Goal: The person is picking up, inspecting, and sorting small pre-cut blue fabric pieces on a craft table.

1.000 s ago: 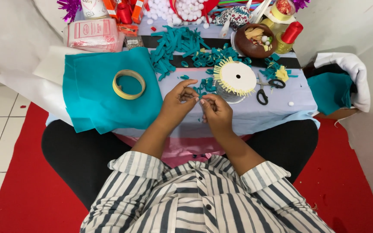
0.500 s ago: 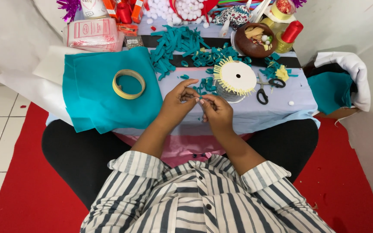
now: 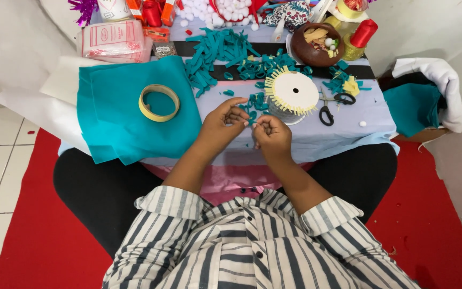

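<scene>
A low table [image 3: 343,140] with a pale cloth sits across the person's lap. At its left edge, white paper [image 3: 38,109] sticks out from under a folded sheet of teal felt [image 3: 114,120], and a yellow tape roll [image 3: 159,103] lies flat on the felt. At the far left corner is a pink packet [image 3: 112,40]. A heap of teal strips [image 3: 217,53] lies toward the far edge, left of the middle.

The left hand [image 3: 221,124] is near the middle of the table, close to the front edge, its fingers curled with thumb and forefinger pinched together at a small teal felt piece [image 3: 248,122]. The right hand [image 3: 272,135] is just beside it, fingers also curled in, its fingertips meeting the same piece from the other side. The piece is too small to tell how it is folded. Loose teal loops [image 3: 255,100] lie just beyond the hands.

Right of the hands stands a white disc [image 3: 294,91] with yellow strips fringing its rim. Just right of it lie black-handled scissors [image 3: 330,106]. At the far right corner are a brown bowl [image 3: 315,49] and a red spool [image 3: 363,33]. Off the right edge, more teal felt [image 3: 413,107] rests beside a white cloth [image 3: 437,80].
</scene>
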